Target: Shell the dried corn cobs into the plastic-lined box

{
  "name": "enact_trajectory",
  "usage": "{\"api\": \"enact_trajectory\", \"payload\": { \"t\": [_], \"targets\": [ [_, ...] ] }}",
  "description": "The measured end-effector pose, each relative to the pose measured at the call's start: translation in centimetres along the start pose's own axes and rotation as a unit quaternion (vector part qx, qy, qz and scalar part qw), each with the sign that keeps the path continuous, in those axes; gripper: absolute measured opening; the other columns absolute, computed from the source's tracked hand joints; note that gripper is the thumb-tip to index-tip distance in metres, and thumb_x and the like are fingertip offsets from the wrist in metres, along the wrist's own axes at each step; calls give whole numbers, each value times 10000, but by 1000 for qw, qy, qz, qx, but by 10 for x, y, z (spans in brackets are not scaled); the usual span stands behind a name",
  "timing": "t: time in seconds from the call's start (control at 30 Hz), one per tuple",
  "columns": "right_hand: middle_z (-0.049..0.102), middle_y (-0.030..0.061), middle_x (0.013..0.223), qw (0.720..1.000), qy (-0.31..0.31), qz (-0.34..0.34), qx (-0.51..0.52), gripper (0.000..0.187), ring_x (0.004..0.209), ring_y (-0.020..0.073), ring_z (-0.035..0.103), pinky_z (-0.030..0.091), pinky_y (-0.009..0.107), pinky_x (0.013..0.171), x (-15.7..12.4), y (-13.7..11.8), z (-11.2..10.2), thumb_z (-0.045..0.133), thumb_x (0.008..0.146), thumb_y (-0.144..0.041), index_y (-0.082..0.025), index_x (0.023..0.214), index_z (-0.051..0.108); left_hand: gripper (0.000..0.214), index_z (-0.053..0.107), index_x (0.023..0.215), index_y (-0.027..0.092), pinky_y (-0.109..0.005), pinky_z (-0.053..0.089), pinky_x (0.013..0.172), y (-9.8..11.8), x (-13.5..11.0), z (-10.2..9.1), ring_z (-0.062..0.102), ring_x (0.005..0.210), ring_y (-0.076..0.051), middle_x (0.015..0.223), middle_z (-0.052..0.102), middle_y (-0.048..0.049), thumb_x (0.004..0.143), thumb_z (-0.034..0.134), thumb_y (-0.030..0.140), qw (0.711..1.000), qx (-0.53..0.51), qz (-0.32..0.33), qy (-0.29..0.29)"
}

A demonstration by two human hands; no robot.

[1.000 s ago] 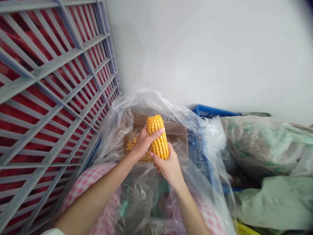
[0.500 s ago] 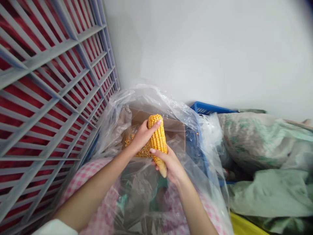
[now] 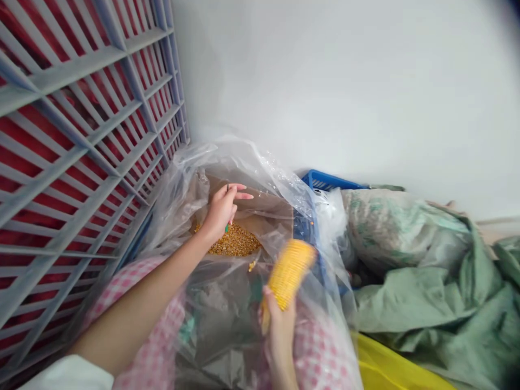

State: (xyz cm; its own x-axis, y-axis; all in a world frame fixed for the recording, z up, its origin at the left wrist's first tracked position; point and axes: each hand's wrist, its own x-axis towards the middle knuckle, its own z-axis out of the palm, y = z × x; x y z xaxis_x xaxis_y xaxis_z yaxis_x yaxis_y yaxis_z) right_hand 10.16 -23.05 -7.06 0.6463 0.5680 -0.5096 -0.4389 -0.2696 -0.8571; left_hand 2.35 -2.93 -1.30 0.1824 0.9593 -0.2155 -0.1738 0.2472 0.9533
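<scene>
**Film, cardboard, weave**

The corn cob (image 3: 289, 273) is bumpy, waxy yellow. Glossy, crinkled clear plastic film (image 3: 227, 162) lines a matt brown cardboard box (image 3: 264, 208) of dry kernels (image 3: 233, 244). Nearby are a grey moulded plastic crate (image 3: 81, 135), coarse woven green sacks (image 3: 406, 281) and pink checked cloth (image 3: 134, 303).

To your left you have a grey slatted plastic crate (image 3: 81, 108) with red showing through its gaps, ahead a plain white wall (image 3: 345, 81), and to your right a blue basket (image 3: 325, 180) just beside heaped green woven sacks (image 3: 406, 292) with a yellow sheet (image 3: 390, 371) below them.
</scene>
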Motion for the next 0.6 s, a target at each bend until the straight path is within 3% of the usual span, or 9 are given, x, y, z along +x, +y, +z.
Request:
{"api": "enact_trajectory", "payload": {
  "t": [0.03, 0.07, 0.1, 0.17, 0.33, 0.4, 0.47, 0.6],
  "targets": [
    [451, -67, 488, 993, -40, 113, -22, 340, 332, 77, 392, 277, 197, 289, 3, 25, 0, 665, 615, -390, -200, 803, 455, 231, 525, 889, 163, -164, 162, 279, 1, -1, 0, 209, 275, -1, 796, 656, -41, 818, 375, 323, 1000, -1, -2, -3],
    [436, -74, 471, 987, -19, 158, -28, 355, 313, 66, 370, 245, 184, 274, 5, 42, 0, 645, 619, -434, -188, 786, 452, 233, 525, 894, 162, -162, 164, 280, 2, -2, -1, 211, 277, -2, 793, 654, -40, 818, 375, 324, 1000, -2, -2, -7],
    [428, -85, 470, 986, -12, 163, -34, 372, 307, 57, 364, 242, 172, 273, 6, 51, 2, 647, 612, -441, -184, 792, 447, 235, 524, 899, 162, -161, 166, 281, 2, -3, -2, 213, 279, -2, 790, 653, -38, 819, 375, 325, 1000, -3, -2, -14],
    [449, -88, 504, 990, -28, 132, -41, 389, 315, 36, 364, 254, 151, 288, 3, 44, 6, 636, 628, -453, -179, 832, 451, 233, 520, 903, 161, -160, 168, 285, 4, -5, -3, 215, 282, -3, 777, 650, -33, 821, 373, 321, 1000, -5, -1, -26],
    [524, -53, 592, 998, -44, 34, -11, 409, 336, 33, 396, 282, 147, 287, -19, -57, 15, 678, 593, -422, -178, 838, 459, 209, 520, 871, 160, -165, 173, 287, 6, -7, 0, 214, 280, -6, 739, 641, -23, 818, 375, 301, 999, 16, -34, -36],
    [547, -32, 643, 995, -88, -5, 39, 370, 332, 21, 382, 267, 141, 276, -27, -97, 22, 647, 620, -421, -176, 837, 475, 219, 526, 879, 161, -166, 175, 288, 7, -9, 2, 218, 286, -8, 746, 642, -28, 815, 384, 315, 996, 36, -56, -61],
    [546, -26, 647, 988, -135, -19, 69, 308, 310, 6, 337, 220, 127, 257, -30, -130, 30, 594, 672, -411, -180, 840, 479, 228, 529, 892, 163, -165, 181, 290, 7, -11, 3, 223, 294, -11, 762, 644, -33, 812, 396, 330, 992, 51, -71, -89],
    [528, -25, 623, 971, -225, 32, 74, 303, 311, 2, 304, 200, 106, 253, -12, -170, 54, 519, 723, -433, -183, 888, 472, 304, 539, 916, 165, -167, 191, 296, 6, -13, 3, 235, 302, -11, 793, 647, -46, 814, 391, 411, 992, 47, -53, -103]
  ]
}}
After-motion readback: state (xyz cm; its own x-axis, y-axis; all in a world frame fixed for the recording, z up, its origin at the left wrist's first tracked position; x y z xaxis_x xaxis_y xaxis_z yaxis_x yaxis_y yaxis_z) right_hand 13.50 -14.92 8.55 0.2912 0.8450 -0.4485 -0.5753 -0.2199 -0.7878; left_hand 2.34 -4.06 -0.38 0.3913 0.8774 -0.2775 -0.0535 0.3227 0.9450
